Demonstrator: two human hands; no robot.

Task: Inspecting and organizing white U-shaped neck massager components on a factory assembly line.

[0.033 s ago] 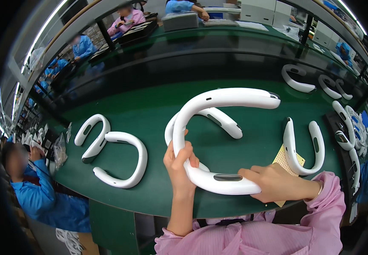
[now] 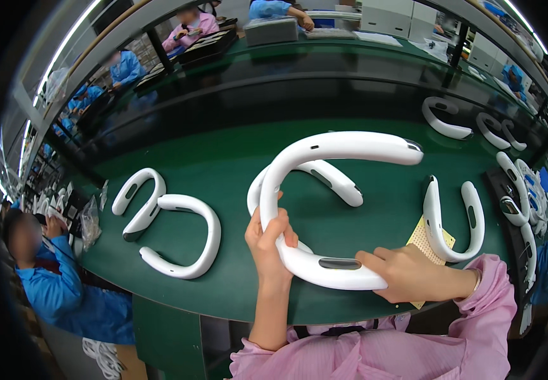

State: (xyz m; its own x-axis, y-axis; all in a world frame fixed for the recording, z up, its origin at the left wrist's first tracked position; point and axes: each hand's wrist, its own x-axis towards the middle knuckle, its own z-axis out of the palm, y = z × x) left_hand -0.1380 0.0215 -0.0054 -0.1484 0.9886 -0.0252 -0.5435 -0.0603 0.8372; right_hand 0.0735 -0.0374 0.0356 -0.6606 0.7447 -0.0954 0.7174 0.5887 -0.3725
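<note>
A white U-shaped neckband device [image 2: 343,142] is held up in front of me, its opening toward the right. My left hand [image 2: 270,247] is wrapped round its curved middle. At its near end, beside a dark oval inset, my right hand [image 2: 410,272] grips the tip, and that hand hides the tip itself. Behind it, partly covered, a second white neckband [image 2: 334,180] lies on the green table. Close to my right hand, another neckband [image 2: 438,231] rests against a yellow perforated sheet [image 2: 422,244], which my right forearm partly covers.
Two more white neckbands [image 2: 210,234] touch each other on the green table [image 2: 242,301] at left. Several lie at the far right, near a dark tray [image 2: 498,190] of parts. A co-worker in blue [image 2: 58,285] sits at left, beside plastic bags [image 2: 90,221]. A frame post [image 2: 457,47] stands beyond.
</note>
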